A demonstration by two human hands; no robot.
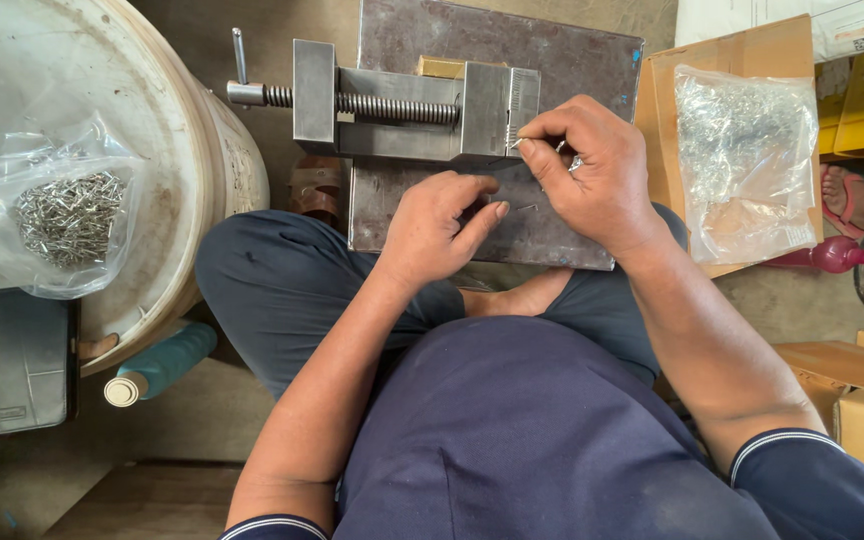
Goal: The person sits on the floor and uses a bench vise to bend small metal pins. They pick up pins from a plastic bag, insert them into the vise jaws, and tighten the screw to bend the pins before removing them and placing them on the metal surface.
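My right hand (592,180) pinches a small metal pin (518,143) against the vise (412,110) jaw; my left hand (437,225) curls loosely on the steel plate (552,60), apparently empty. The pin could slip from so thin a pinch, I judge, and drop.

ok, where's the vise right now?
Head view, top centre: the vise sits on the metal plate, between the white bucket and cardboard box, right hand at its jaw.
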